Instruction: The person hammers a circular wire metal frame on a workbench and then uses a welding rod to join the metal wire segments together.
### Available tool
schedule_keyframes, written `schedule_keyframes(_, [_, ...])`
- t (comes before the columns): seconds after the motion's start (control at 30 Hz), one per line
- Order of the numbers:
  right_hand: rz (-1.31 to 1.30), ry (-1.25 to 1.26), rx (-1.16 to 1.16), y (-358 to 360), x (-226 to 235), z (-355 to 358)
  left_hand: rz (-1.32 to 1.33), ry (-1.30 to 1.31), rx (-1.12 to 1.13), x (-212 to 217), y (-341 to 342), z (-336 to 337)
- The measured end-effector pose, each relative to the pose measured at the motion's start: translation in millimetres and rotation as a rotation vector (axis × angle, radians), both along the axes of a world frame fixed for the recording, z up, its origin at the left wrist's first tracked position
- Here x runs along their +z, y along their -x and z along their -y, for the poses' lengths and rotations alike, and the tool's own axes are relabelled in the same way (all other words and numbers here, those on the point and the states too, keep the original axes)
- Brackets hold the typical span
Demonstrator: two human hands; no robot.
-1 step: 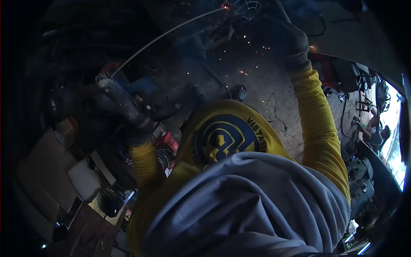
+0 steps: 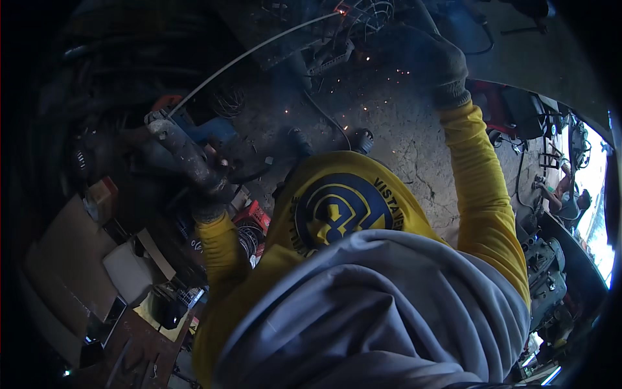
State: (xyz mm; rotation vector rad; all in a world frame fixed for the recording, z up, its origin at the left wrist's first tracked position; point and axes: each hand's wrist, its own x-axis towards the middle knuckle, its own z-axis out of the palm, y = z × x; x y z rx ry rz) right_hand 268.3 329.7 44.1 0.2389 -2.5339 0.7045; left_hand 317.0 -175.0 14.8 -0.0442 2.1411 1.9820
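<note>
My left hand, in a dark glove, is closed round a welding electrode holder. From its jaws a long, slightly bent welding rod runs up and right to a glowing orange tip. That tip is at the edge of a round wire cage. My right hand, also gloved, reaches up beside the cage, next to a pale bar. Its fingers are lost in shadow and smoke, so its grip cannot be made out. Sparks fall below the tip.
Under the work lies a cracked concrete floor with a dark cable. A red crate and cardboard are at left. Dark machinery stands at right, and another person is farther off.
The sparks have changed places and the smoke looks thinner. The floor and surroundings show brighter now. Both hands and the rod stay almost where they were.
</note>
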Motion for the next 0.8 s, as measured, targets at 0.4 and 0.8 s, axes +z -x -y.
schedule_keyframes(0.4, [-0.144, -0.284, -0.056, 3, 10, 3, 0.232, -0.327, -0.055, 2, 16, -3])
schedule_keyframes(0.8, [-0.113, -0.136, 0.001, 3, 9, 4, -0.076, 0.032, -0.055, -25, 18, 10])
